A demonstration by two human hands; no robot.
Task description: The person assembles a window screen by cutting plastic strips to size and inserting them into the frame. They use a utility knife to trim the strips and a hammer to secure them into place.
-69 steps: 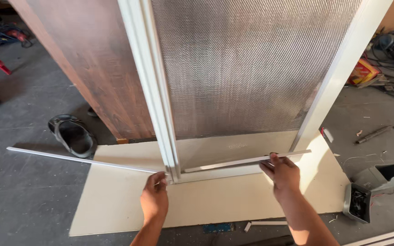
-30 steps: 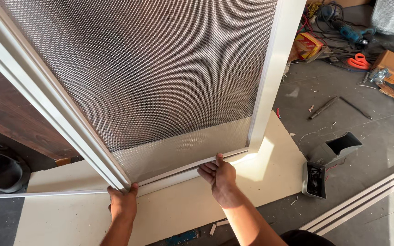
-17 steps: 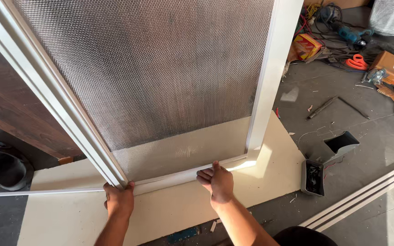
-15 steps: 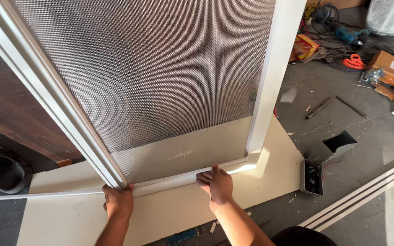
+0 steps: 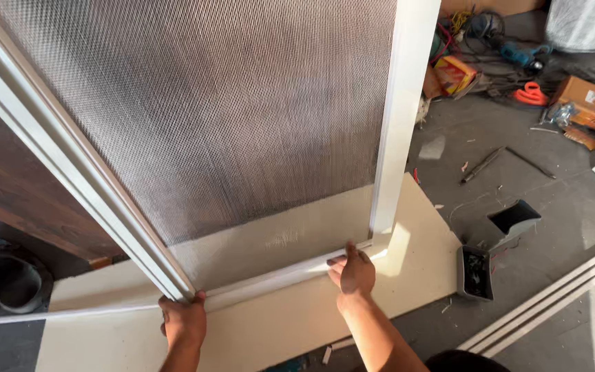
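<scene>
Where the white screen frame [image 5: 401,124] stands upright on a pale board [image 5: 297,331] on the floor, left hand [image 5: 183,322] is clamped on its lower left corner. Right hand [image 5: 354,274] presses a thin white strip [image 5: 270,284] along the bottom rail, fingers closed on it. Grey mesh [image 5: 228,103] fills the frame.

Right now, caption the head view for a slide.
Both hands, left hand and right hand, press a white strip along the bottom of a mesh screen frame standing on a board.
</scene>
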